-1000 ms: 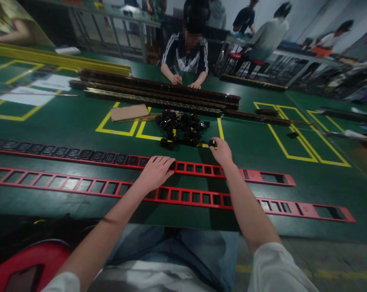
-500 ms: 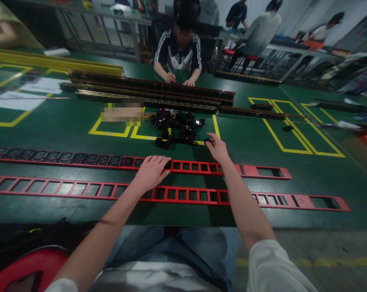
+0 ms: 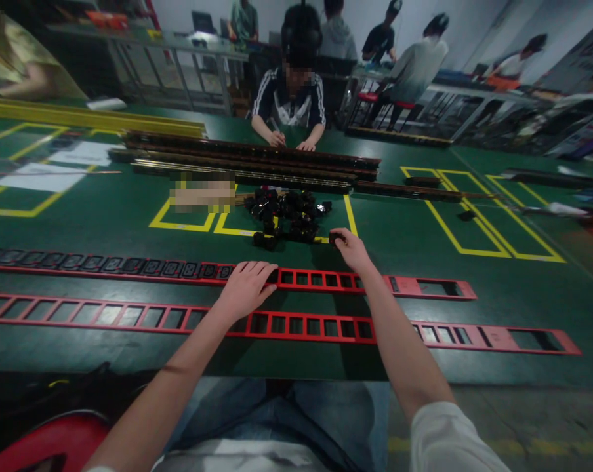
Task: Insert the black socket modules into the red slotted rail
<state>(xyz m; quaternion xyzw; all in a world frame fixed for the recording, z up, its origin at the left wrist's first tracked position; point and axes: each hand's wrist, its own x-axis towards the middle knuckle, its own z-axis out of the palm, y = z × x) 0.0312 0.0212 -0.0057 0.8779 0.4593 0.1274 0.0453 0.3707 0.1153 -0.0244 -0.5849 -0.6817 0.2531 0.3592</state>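
My left hand (image 3: 247,286) lies over the farther red frame (image 3: 409,286), its fingers bent over a black part at the end of a row of black square modules (image 3: 151,268). What its fingertips do there is partly hidden. My right hand (image 3: 348,248) pinches a small black part (image 3: 334,238) just right of a pile of black parts (image 3: 296,213). Nearer to me lies a second red frame (image 3: 513,339) with open slots, running under my forearms.
Long dark metal profiles (image 3: 257,160) lie behind the pile. Across the table a person (image 3: 289,98) holds a pen. Papers (image 3: 43,177) and a yellow bar (image 3: 94,117) are at the left. A small black piece (image 3: 466,215) lies at the right.
My right hand has closed its fingers more around the small black part. The view has tilted up slightly, so the table sits lower. My left hand stays on the farther frame.
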